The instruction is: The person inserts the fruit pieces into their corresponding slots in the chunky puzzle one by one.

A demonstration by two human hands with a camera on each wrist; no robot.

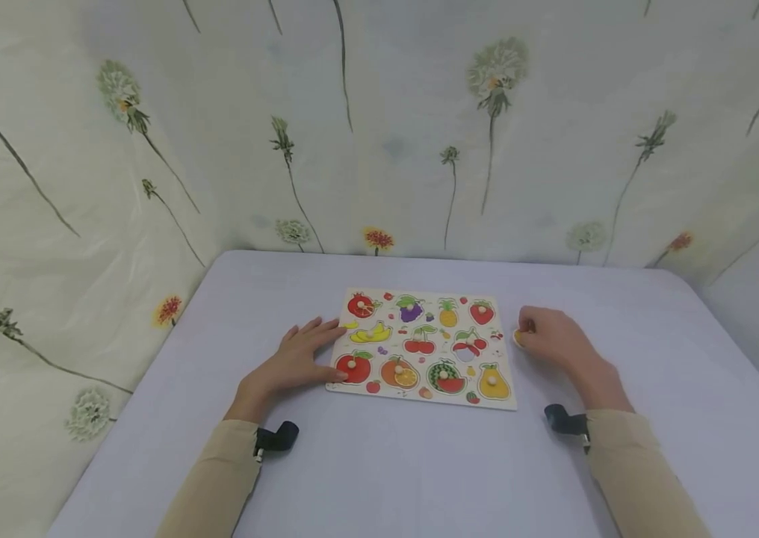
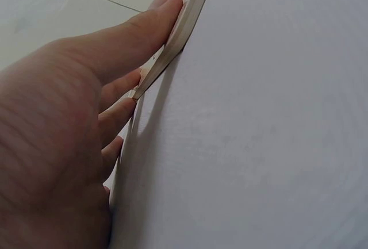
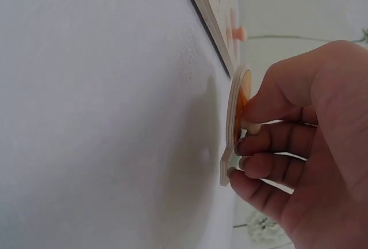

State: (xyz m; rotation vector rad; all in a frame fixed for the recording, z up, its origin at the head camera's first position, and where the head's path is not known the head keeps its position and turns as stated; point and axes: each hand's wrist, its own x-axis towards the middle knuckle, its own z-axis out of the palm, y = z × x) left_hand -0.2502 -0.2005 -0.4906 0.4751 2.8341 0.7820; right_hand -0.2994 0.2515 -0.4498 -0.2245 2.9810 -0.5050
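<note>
A wooden fruit peg puzzle board lies on the table in the head view, bearing fruit pictures, many with small knobs. My left hand rests at its left side, fingers spread, with thumb and fingertips on the board's edge; the left wrist view shows the thumb along that edge. To the right of the board, my right hand pinches a puzzle piece by its pale knob. This piece has an orange face and a narrow end, and it is held on edge close over the table in the right wrist view.
The white-covered table extends around the board, with a back edge against a flower-printed curtain. Black wrist devices sit at both beige sleeves.
</note>
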